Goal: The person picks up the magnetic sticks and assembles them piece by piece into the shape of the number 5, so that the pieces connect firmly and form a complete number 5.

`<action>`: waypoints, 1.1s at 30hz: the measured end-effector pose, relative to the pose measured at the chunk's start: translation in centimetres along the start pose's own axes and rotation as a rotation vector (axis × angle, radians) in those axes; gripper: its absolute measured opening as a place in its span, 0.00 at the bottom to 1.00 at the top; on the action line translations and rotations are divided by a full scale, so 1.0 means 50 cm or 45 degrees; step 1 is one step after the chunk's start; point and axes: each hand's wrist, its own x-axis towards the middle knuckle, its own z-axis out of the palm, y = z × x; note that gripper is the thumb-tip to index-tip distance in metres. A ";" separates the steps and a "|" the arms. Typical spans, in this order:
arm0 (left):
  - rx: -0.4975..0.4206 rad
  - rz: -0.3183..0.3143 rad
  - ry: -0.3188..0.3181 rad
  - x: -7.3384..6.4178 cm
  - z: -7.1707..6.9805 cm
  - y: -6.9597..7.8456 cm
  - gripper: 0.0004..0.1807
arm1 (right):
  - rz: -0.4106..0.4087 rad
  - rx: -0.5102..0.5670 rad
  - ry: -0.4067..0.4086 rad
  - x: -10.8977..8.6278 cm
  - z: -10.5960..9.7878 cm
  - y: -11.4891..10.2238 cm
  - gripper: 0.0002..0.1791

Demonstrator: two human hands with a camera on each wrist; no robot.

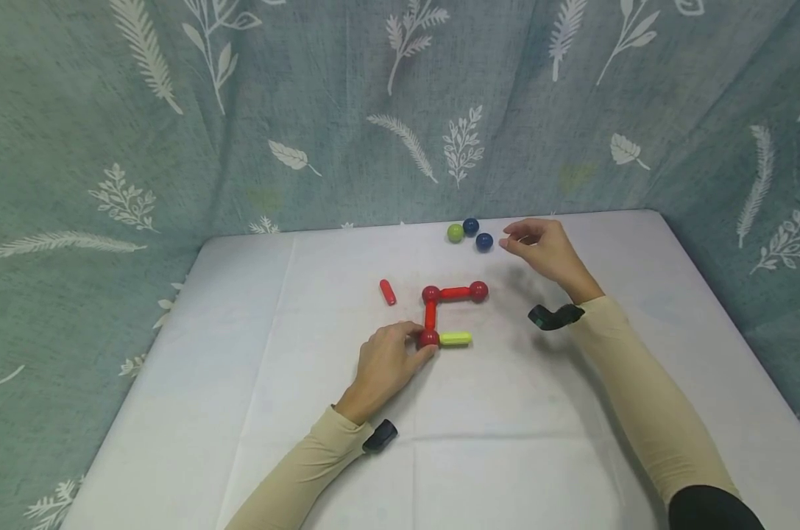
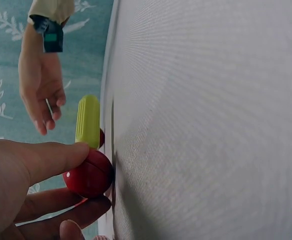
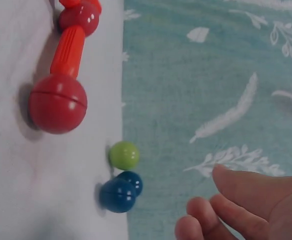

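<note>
My left hand (image 1: 388, 362) holds a dark red ball (image 2: 89, 173) between thumb and fingers, low over the white cloth. From that ball a ribbed yellow-green rod (image 1: 455, 338) sticks out to the right. A red rod (image 1: 430, 315) runs away from it to a second red ball (image 1: 430, 294), and another red rod (image 1: 455, 293) joins that one to a third red ball (image 1: 479, 291). My right hand (image 1: 539, 246) is raised near the table's far edge, fingers bent and nothing in them. Just left of it lie two blue balls (image 1: 484, 242) and a green ball (image 1: 455, 232).
A loose red rod (image 1: 387, 292) lies left of the joined pieces. The white-covered table (image 1: 320, 397) ends at the back against a blue-green leaf-patterned curtain (image 1: 333, 110), which also hangs at both sides.
</note>
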 end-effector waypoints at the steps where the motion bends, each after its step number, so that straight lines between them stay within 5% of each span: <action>1: -0.001 -0.001 -0.001 0.000 0.000 0.000 0.21 | 0.009 0.007 0.007 0.005 0.001 0.002 0.20; 33: -0.010 -0.010 -0.016 0.000 -0.003 -0.002 0.21 | 0.220 0.096 -0.026 0.080 0.077 0.060 0.25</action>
